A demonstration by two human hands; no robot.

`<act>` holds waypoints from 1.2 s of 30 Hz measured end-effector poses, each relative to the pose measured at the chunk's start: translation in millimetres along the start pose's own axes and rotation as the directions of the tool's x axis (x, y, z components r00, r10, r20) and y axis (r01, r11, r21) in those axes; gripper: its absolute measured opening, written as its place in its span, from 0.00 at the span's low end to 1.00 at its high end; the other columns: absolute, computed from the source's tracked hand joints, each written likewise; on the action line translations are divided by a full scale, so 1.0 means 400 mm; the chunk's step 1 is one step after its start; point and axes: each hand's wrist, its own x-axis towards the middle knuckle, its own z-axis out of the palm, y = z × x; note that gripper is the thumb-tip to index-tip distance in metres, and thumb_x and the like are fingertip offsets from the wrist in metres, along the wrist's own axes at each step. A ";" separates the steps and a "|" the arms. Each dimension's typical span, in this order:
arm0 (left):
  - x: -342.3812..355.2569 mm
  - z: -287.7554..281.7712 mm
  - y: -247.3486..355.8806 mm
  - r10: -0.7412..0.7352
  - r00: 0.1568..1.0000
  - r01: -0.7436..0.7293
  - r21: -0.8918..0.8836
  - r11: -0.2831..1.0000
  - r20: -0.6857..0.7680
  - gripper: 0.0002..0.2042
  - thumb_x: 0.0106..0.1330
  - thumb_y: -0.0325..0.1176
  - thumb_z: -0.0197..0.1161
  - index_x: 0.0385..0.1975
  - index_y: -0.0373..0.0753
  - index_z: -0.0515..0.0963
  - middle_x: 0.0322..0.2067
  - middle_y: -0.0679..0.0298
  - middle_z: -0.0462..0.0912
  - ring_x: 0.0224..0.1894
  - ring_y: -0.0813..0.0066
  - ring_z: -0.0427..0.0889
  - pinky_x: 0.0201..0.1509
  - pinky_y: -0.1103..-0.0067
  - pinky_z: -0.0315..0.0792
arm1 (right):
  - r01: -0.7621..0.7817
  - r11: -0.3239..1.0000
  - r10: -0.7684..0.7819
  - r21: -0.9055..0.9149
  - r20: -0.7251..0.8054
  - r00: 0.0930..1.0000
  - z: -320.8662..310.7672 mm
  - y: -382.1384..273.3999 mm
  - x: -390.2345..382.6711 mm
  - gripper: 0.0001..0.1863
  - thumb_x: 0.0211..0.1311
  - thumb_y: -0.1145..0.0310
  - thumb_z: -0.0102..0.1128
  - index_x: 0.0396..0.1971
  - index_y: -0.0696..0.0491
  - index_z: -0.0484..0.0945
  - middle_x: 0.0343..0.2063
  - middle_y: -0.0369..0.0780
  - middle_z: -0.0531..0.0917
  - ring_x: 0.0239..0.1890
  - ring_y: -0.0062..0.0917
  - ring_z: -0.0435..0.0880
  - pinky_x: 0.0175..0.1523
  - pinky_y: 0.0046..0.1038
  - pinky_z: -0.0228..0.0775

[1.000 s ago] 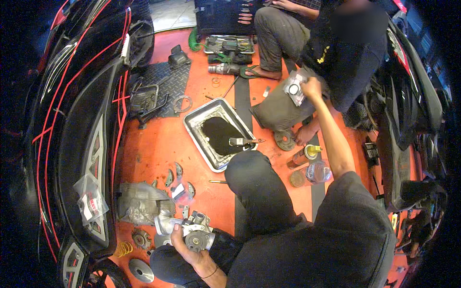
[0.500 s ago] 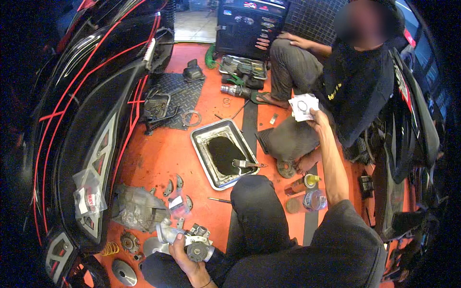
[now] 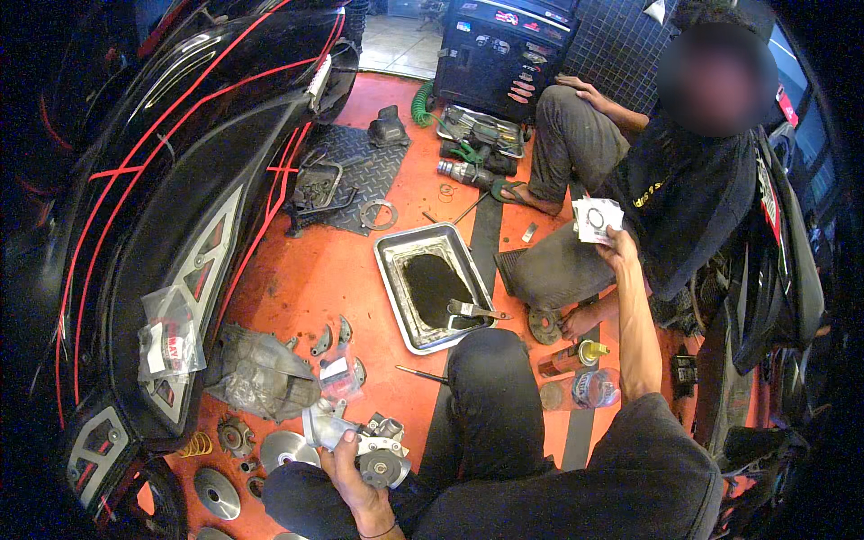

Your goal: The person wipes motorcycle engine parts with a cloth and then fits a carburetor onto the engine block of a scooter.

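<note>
Low in front of me, my left hand [image 3: 360, 486] is closed around a metal throttle body [image 3: 378, 447] with a pale pipe elbow and a round dark cap. My right hand [image 3: 620, 249] reaches far forward on the right, pinching white sheets or packets [image 3: 596, 220] with a dark ring shape on the top one. A person [image 3: 688, 193] in dark clothes sits just beyond these, one hand [image 3: 589, 94] resting on a raised knee. In the middle of the floor lies a metal tray [image 3: 393, 297] holding dark liquid, a brush [image 3: 477, 311] across its edge.
A black scooter body [image 3: 153, 225] fills the left side. Nearby lie a metal casing [image 3: 261, 373], a disc [image 3: 217, 493] and a small plastic bag [image 3: 339, 371]. A spray can [image 3: 567, 360] and a clear bottle [image 3: 596, 389] lie right. A tool chest [image 3: 499, 58] stands behind.
The whole view has shifted, so most things in the middle and on the right sit farther right in it. Both hands keep their hold on the throttle body and the white packets.
</note>
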 end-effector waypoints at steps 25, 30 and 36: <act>-0.061 -0.002 0.049 -0.074 0.997 0.077 0.120 0.990 -0.028 0.18 0.55 0.33 0.62 0.45 0.37 0.69 0.35 0.64 0.75 0.36 0.76 0.75 0.40 0.79 0.70 | 0.008 0.965 -0.078 0.261 0.259 0.963 0.032 -0.013 0.058 0.14 0.66 0.63 0.50 0.41 0.59 0.74 0.27 0.40 0.80 0.24 0.22 0.78 0.31 0.19 0.74; -0.081 -0.040 0.038 -0.019 0.999 0.020 -0.044 0.999 0.040 0.24 0.52 0.33 0.67 0.46 0.31 0.68 0.39 0.58 0.76 0.41 0.72 0.76 0.46 0.75 0.70 | -0.090 0.986 0.152 -0.140 0.540 0.828 0.255 0.176 -0.194 0.23 0.67 0.50 0.46 0.46 0.56 0.71 0.37 0.41 0.80 0.32 0.23 0.77 0.35 0.25 0.71; -0.086 -0.089 0.052 0.148 0.978 -0.112 -0.236 0.965 0.145 0.28 0.50 0.43 0.60 0.45 0.26 0.65 0.39 0.50 0.71 0.41 0.58 0.76 0.44 0.65 0.75 | 0.704 0.366 0.652 -0.608 0.708 0.272 0.478 0.689 -0.584 0.31 0.45 0.66 0.68 0.52 0.55 0.71 0.48 0.46 0.78 0.50 0.34 0.76 0.56 0.32 0.66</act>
